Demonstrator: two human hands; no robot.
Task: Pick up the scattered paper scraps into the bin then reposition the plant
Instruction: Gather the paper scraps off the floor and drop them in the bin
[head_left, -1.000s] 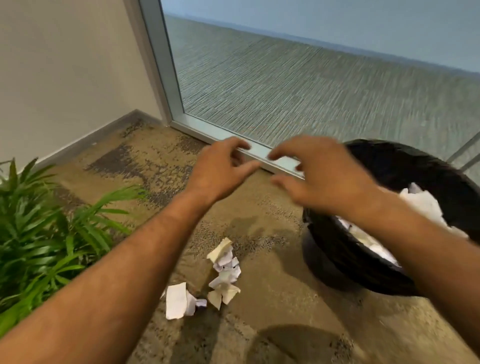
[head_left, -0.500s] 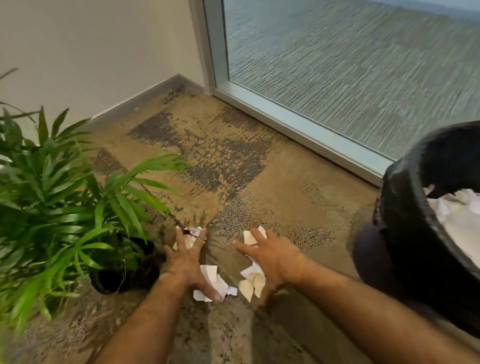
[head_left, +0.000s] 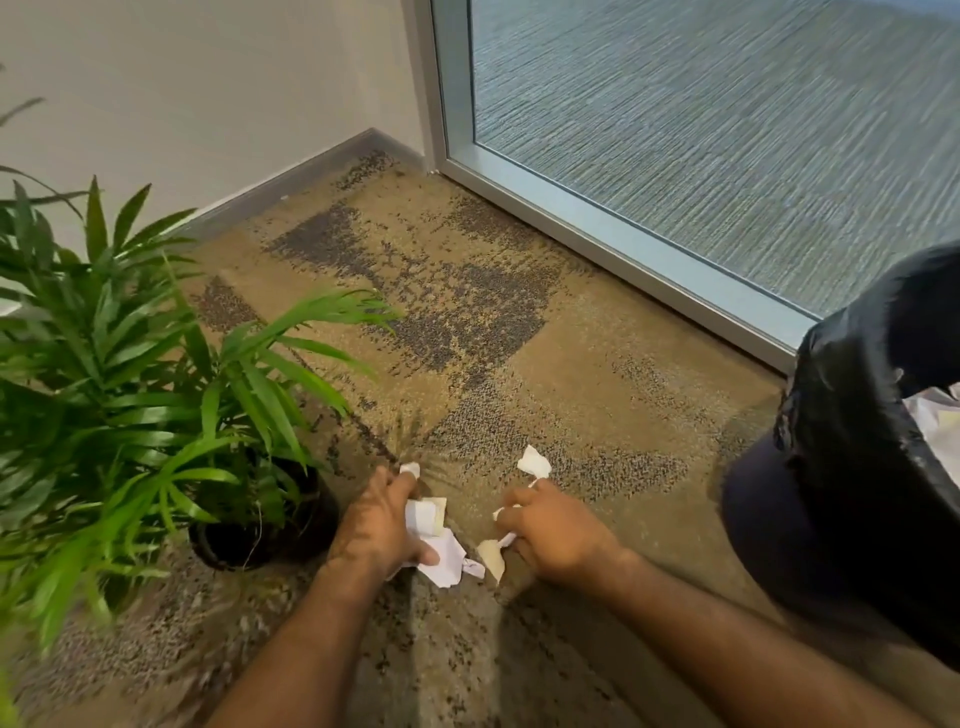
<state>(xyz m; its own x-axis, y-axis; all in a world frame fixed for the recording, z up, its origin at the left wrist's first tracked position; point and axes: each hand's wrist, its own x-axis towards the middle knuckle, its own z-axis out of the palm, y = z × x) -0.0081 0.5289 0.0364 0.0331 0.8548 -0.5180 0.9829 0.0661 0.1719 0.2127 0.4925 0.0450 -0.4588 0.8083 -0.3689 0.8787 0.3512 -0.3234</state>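
White paper scraps (head_left: 441, 545) lie on the brown carpet at the bottom centre. My left hand (head_left: 376, 525) curls round a bunch of them, with scraps showing between thumb and fingers. My right hand (head_left: 553, 530) grips other paper scraps (head_left: 535, 462), one piece sticking up past the fingers and one (head_left: 492, 556) hanging below. The green leafy plant (head_left: 130, 384) stands in a black pot (head_left: 249, 540) just left of my left hand. The bin (head_left: 857, 467), lined with a black bag, stands at the right edge with white paper inside (head_left: 935, 421).
A beige wall with a grey skirting board (head_left: 291, 176) runs behind the plant. A glass panel in a metal frame (head_left: 613, 234) closes the corner at the back right. Patterned carpet (head_left: 467, 322) stretches between the plant and the bin.
Both hands came down from near the bin to the floor, spread over the scraps, and have now closed their fingers around them. The view has dropped lower and shifted left.
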